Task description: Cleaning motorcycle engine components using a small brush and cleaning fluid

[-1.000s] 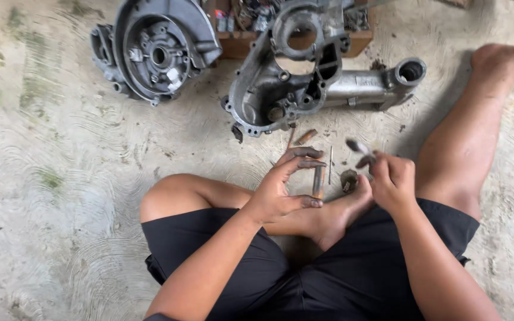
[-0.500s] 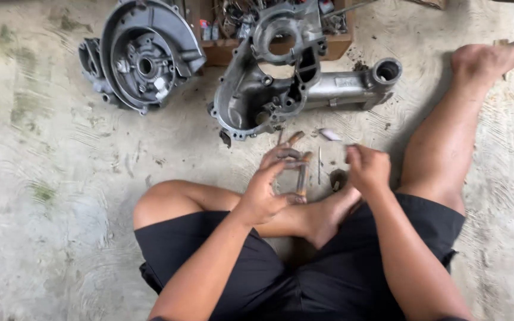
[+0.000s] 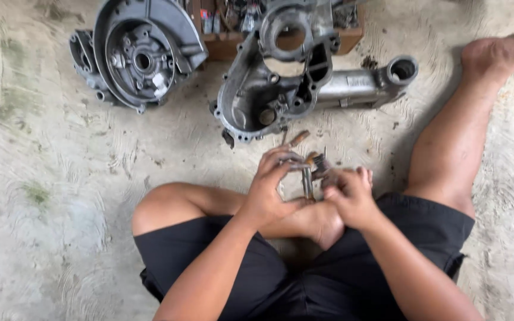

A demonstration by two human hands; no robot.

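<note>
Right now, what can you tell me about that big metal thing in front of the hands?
The engine case is grey cast metal, dull and grimy, lying flat on the concrete floor. It has a round hole near the top, a hollow bowl at the left with bolt holes round its rim, and a long arm reaching right to a ring end. Its top edge overlaps a wooden tray. No hand touches it.

Small metal shaft [image 3: 308,178] between my hands

It stands roughly upright over my foot, grey steel with a brownish top end, pinched by my fingers [image 3: 281,163] on both sides.
</note>
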